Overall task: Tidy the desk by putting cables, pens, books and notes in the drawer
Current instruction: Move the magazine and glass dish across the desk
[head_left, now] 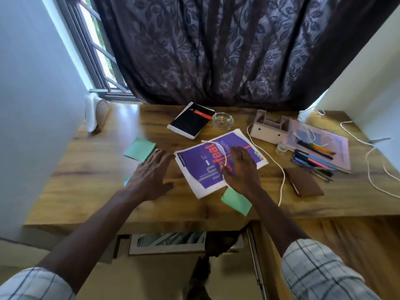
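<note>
A purple book (205, 167) lies in the middle of the wooden desk (86, 174), with a white cable (272, 161) looped across it. My right hand (240, 169) rests on the book with fingers spread, over the cable. Hovering just left of the book, my left hand (151, 172) is open with straight fingers. Green sticky notes (139, 148) lie at the left, and another green note (237, 201) sits under my right wrist. A black spiral notebook (190, 120) lies further back. Pens (313, 159) are piled at the right. The open drawer (168, 242) below the desk edge holds a paper.
A glass ashtray (222, 120) stands behind the book. A beige organiser (269, 126), a pink folder (337, 148), a brown wallet (305, 181) and another white cable (368, 156) are at the right. A dark curtain (216, 50) hangs behind the desk.
</note>
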